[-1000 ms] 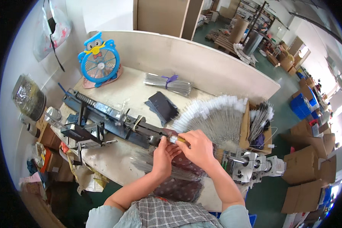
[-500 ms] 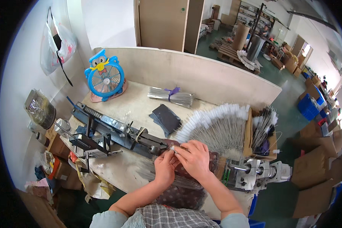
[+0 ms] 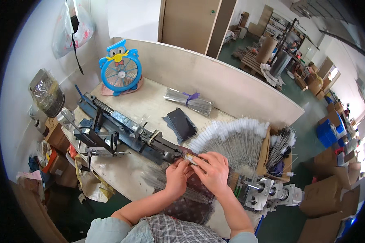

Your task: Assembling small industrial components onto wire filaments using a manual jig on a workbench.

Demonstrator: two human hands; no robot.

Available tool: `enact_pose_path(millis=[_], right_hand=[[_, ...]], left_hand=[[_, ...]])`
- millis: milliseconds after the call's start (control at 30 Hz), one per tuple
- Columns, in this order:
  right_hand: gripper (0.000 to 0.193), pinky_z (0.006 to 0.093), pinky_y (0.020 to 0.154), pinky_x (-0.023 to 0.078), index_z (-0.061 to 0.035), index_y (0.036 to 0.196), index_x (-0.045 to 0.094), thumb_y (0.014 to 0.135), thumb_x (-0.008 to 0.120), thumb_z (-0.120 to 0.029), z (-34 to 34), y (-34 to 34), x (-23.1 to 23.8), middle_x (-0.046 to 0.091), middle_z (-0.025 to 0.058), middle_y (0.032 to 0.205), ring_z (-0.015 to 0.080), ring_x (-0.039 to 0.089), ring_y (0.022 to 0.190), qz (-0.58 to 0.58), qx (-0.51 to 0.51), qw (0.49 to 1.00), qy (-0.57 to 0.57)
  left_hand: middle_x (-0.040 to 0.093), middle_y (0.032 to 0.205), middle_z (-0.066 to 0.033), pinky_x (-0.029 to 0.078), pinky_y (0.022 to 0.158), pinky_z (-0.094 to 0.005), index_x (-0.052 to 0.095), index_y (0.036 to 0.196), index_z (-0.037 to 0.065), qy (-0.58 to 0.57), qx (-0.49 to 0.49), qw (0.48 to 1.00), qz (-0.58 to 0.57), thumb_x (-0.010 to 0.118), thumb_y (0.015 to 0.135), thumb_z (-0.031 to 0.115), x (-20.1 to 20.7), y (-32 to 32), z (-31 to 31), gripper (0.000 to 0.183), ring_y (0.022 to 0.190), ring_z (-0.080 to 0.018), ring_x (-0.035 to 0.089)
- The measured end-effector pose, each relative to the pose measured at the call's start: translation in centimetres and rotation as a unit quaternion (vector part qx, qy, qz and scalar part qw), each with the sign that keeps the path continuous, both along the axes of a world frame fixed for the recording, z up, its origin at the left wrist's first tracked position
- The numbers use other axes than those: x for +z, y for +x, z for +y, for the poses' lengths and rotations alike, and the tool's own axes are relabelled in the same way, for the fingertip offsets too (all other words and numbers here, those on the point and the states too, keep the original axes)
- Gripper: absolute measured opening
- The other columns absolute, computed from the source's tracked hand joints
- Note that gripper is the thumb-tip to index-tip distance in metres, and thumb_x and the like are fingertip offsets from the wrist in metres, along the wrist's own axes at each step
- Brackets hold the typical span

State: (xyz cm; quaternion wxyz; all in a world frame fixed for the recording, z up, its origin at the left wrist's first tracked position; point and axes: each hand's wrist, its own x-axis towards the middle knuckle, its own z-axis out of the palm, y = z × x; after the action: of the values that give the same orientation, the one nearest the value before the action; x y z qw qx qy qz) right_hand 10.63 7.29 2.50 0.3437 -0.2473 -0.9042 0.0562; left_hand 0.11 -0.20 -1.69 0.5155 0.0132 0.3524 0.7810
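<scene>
At the spring-loaded fixture [image 3: 138, 137]'s right end, the right hand [image 3: 214, 171] pinches a small yellow-and-white piece [image 3: 190, 157]; the left hand [image 3: 177, 177] (grip indiscernible) adjoins, presumably steadying it.

Workbench [image 3: 152, 95] with dark metal fixture [image 3: 136, 146], two hands at its near end.
Right hand [image 3: 213, 172], pinching small yellowish piece [image 3: 191, 156]; left hand [image 3: 177, 177], close beside; purple-tied wire bundle [image 3: 198, 105]; fanned white-tipped wires [image 3: 235, 143]; blue fan [image 3: 122, 74].
</scene>
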Motion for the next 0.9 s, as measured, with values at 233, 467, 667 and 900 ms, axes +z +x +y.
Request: enact_pose_path(millis=[233, 467, 667, 900], right_hand=[[0.023, 0.0369, 0.081, 0.041, -0.0146, 0.089, 0.071, 0.068, 0.075, -0.019, -0.2, 0.5, 0.1, 0.064, -0.0005, 0.095, 0.0217, 0.057, 0.095, -0.008, -0.013, 1.0, -0.004], [0.023, 0.0359, 0.081, 0.041, -0.014, 0.091, 0.07, 0.069, 0.073, -0.018, -0.3, 0.5, -0.1, 0.063, -0.0019, 0.094, 0.0194, 0.056, 0.095, -0.01, -0.015, 1.0, -0.004], [0.024, 0.0361, 0.077, 0.042, -0.0129, 0.09, 0.07, 0.067, 0.075, -0.016, 0.0, 0.1, -0.3, 0.064, -0.0008, 0.094, 0.0211, 0.058, 0.093, 0.012, -0.006, 1.0, -0.012], [0.026, 0.0336, 0.074, 0.043, -0.012, 0.091, 0.07, 0.066, 0.077, -0.018, 0.1, -0.4, -0.6, 0.065, -0.0012, 0.091, 0.0199, 0.059, 0.088, 0.037, -0.016, 0.999, 0.006]], left_hand=[[0.061, 0.087, -0.0051, 0.05, 0.072, -0.0303, 0.056, 0.088, 0.003, 0.009, -0.002, 1.0, 0.023, 0.055, 0.088, 0.008, 0.8, 0.4, -0.1, 0.006, 0.078, -0.0151, 0.061], [0.061, 0.089, -0.0052, 0.049, 0.072, -0.0295, 0.056, 0.09, 0.003, 0.004, -0.015, 0.999, 0.029, 0.056, 0.087, 0.007, 0.1, 0.4, 0.0, 0.005, 0.08, -0.0145, 0.061], [0.062, 0.094, -0.0066, 0.051, 0.078, -0.0291, 0.058, 0.098, 0.0, -0.005, -0.005, 1.0, 0.023, 0.055, 0.088, 0.006, 0.1, 0.2, 0.1, 0.012, 0.086, -0.0149, 0.062], [0.062, 0.092, -0.0052, 0.05, 0.079, -0.0321, 0.057, 0.097, 0.003, 0.007, -0.005, 1.0, -0.019, 0.052, 0.091, 0.019, -0.3, 0.1, 0.1, 0.019, 0.084, -0.016, 0.061]])
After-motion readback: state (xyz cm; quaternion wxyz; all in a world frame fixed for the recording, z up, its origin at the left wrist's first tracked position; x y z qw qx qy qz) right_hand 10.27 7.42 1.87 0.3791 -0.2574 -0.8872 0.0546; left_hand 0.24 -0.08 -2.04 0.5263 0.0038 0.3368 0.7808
